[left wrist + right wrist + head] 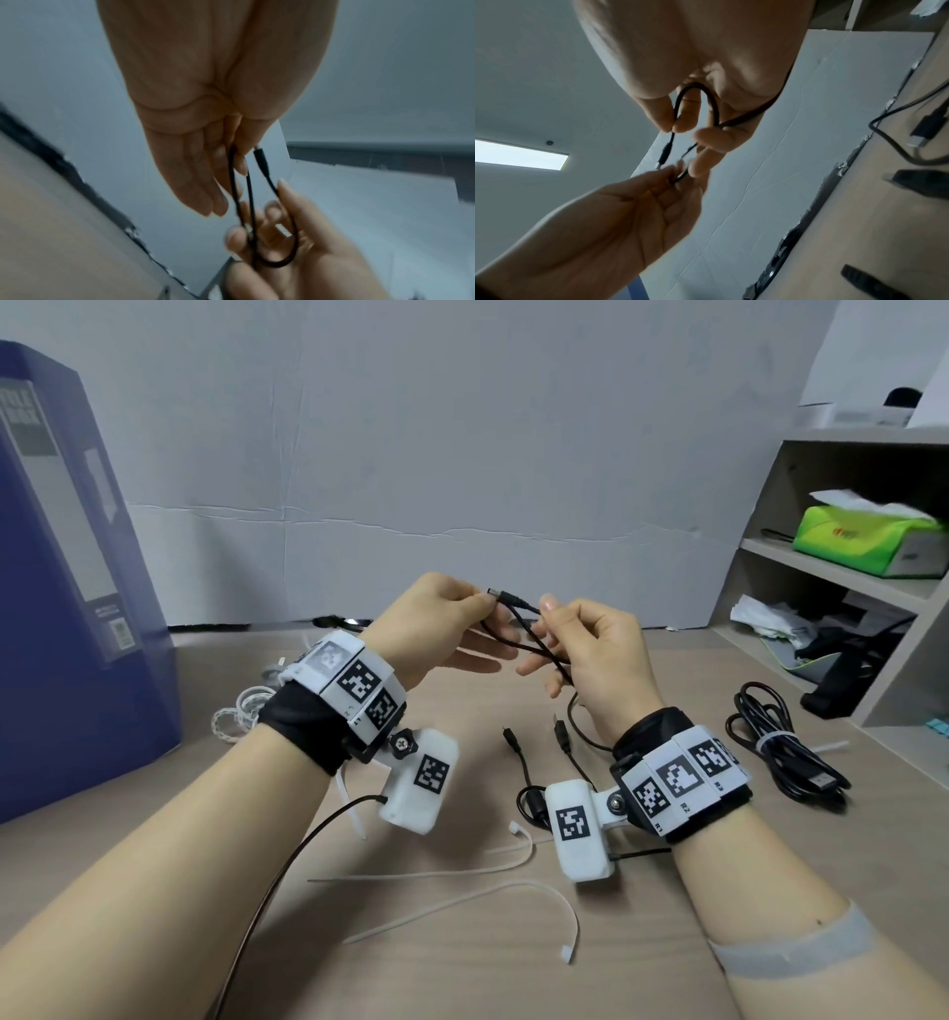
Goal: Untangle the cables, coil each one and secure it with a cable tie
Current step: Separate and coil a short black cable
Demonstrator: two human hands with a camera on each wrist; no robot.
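One cable tied, second coil just begun

Both hands are raised above the table (642,942) and engaged on a thin black cable (506,636). Left hand (436,618) pinches it beside the barrel plug (506,597); right hand (590,649) has fingers curled round a first small loop (696,105). Remaining length trails down to the tabletop, ending near two loose plugs (536,739).

Further right lies a black bundle (785,747), already coiled and bound with a white tie. Near the left wrist sits a pale braided cable (241,711), its state unclear. Several white cable ties (462,901) lie unused in front.

Assessment: roughly one cable finished; coiling and tying of the present one outstanding.
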